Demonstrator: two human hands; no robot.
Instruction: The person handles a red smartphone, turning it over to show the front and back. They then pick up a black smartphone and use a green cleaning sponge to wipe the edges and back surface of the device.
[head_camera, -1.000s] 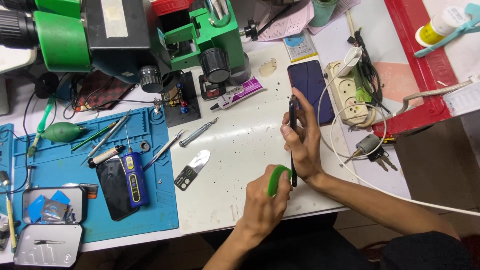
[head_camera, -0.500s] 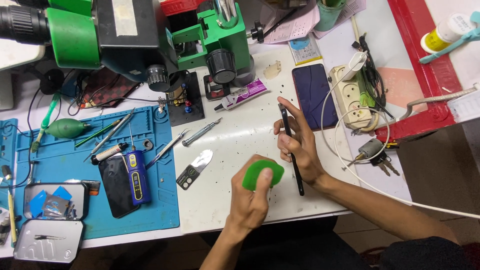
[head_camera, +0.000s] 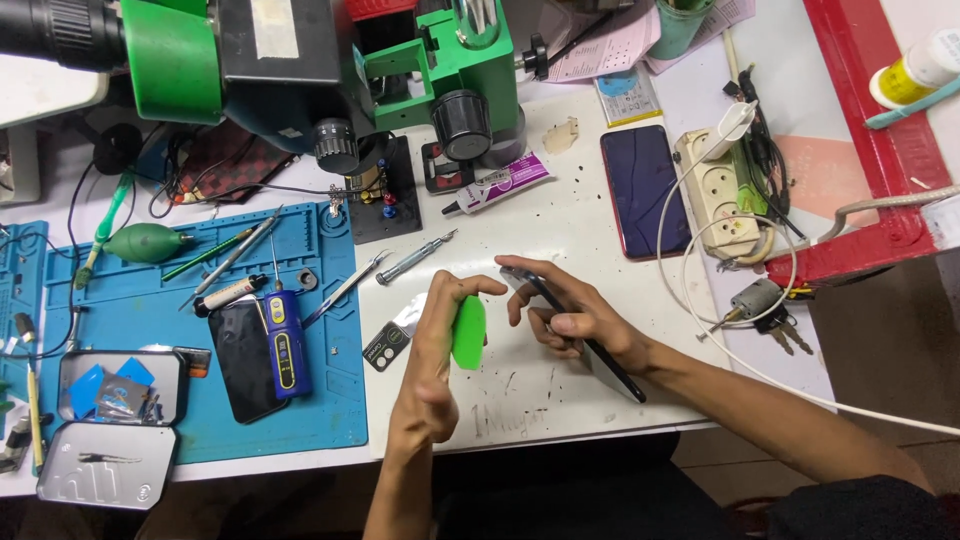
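Just right of the blue mat (head_camera: 200, 330), over the white counter (head_camera: 540, 220), the right hand (head_camera: 580, 325) pinches a dark phone (head_camera: 590, 350) edge-on, its back not visibly lifted. Beside it, the left hand (head_camera: 435, 350) clamps a green pick (head_camera: 467, 332), apart from the phone; prying looks unstarted.

phones: 3 – held (head_camera: 580, 335), dark on mat (head_camera: 243, 357), red-edged (head_camera: 648, 190)
hands: 2 – left (head_camera: 435, 360), right (head_camera: 585, 320)
tins: 2 – (head_camera: 120, 388), (head_camera: 105, 465)
glue tubes: 1 (head_camera: 497, 185)
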